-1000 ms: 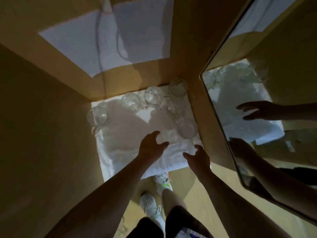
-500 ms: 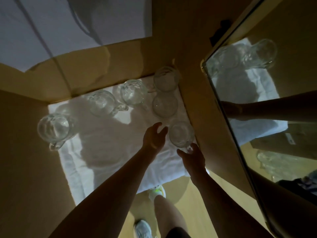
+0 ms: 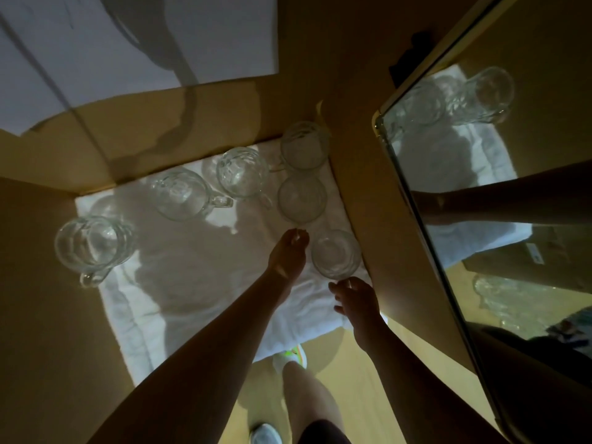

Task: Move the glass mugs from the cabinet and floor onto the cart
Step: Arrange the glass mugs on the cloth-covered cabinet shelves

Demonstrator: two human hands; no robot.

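Note:
Several clear glass mugs stand on a white cloth (image 3: pixel 205 283) on the cabinet shelf. The nearest mug (image 3: pixel 335 254) sits by the right wall, a second mug (image 3: pixel 301 198) behind it and a third (image 3: pixel 304 145) in the back corner. More mugs stand at the back middle (image 3: pixel 242 171), beside it (image 3: pixel 181 193) and at the far left (image 3: pixel 93 245). My left hand (image 3: pixel 288 256) is just left of the nearest mug, its loosely bent fingertips near the second mug's base. My right hand (image 3: pixel 355 299) reaches the near side of the nearest mug, fingers spread at its handle; no grip shows.
A wooden side wall (image 3: pixel 362 174) closes the shelf on the right. Beyond it a glass door (image 3: pixel 480 219) hangs open and reflects mugs and an arm. A wooden wall (image 3: pixel 38 315) bounds the left. The wooden floor (image 3: pixel 262 395) and my shoes lie below.
Both hands have moved forward over the cloth to the nearest mug on the right. My view has come closer to the shelf, so the mugs look larger.

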